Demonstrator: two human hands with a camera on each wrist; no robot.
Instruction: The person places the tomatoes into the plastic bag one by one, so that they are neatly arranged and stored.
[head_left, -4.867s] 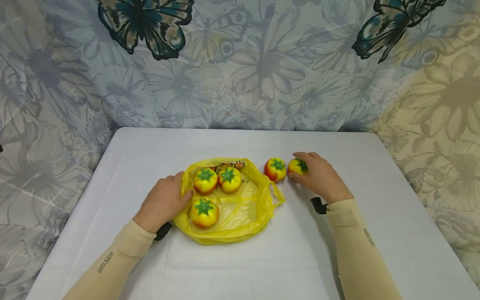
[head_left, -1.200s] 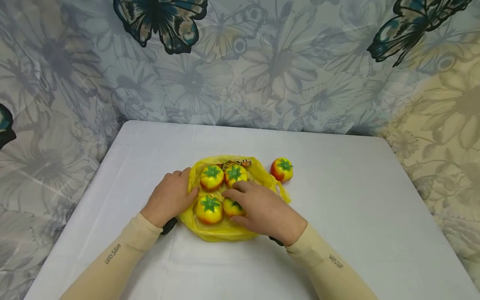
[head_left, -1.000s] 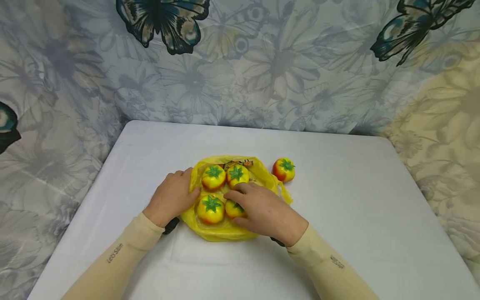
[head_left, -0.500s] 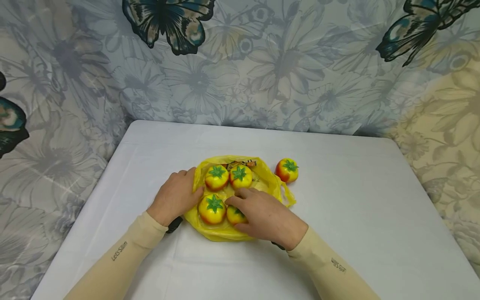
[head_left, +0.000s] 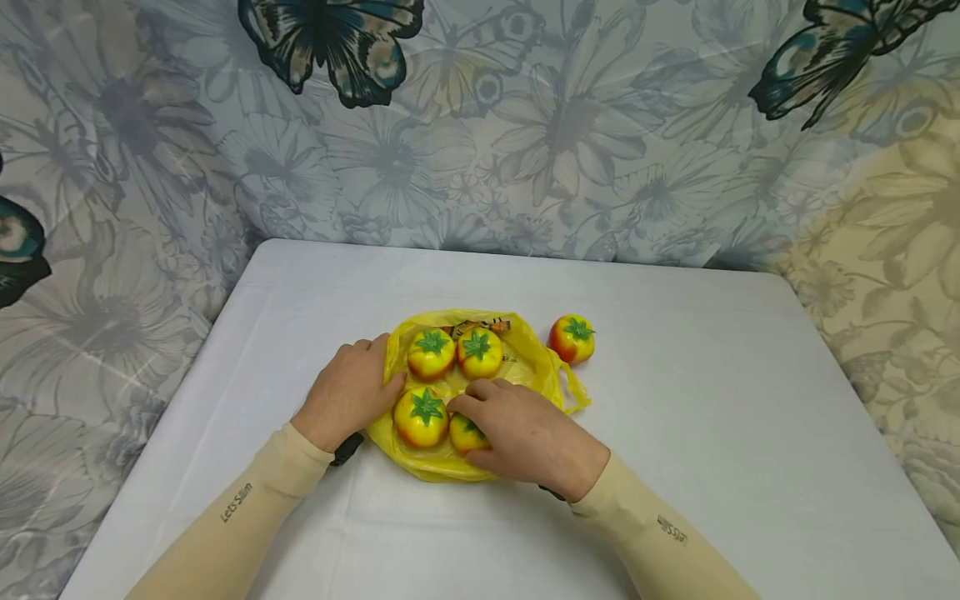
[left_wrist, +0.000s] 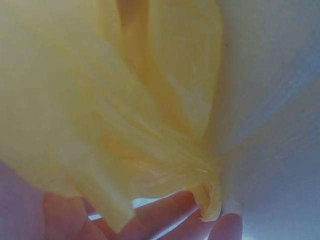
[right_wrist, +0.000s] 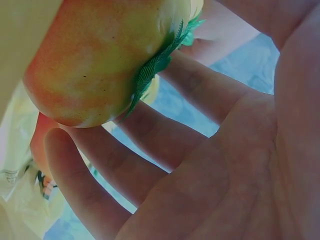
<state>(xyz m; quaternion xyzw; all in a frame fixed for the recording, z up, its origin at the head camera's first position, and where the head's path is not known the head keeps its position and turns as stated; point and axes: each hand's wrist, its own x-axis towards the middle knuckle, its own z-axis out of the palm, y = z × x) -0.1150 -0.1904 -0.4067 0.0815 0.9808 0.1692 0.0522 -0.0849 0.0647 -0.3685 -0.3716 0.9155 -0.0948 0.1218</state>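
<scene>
A yellow plastic bag (head_left: 534,367) lies spread on the table with its mouth facing up. My left hand (head_left: 347,393) holds its left rim, thumb inside and the other fingers outside; in the left wrist view the yellow plastic (left_wrist: 150,110) covers much of those fingers. Inside the bag, my right hand (head_left: 532,433) grips a yellow-red toy tomato (head_left: 466,437) with a green leafy top, partly hidden under the fingers. The right wrist view shows this tomato (right_wrist: 100,65) close up against the curved fingers. Three more toy tomatoes sit in the bag, one (head_left: 422,418) directly left of the held one.
Another toy tomato (head_left: 572,339) stands on the table just right of the bag, near the bag's loose handle (head_left: 576,393). A white cloth covers the table (head_left: 712,400). Behind it hangs a curtain (head_left: 450,167) with flowers and butterflies.
My right hand has carried a toy tomato from the table's right side leftward into the bag. During the last second both hands stay almost still. The left hand keeps holding the rim.
</scene>
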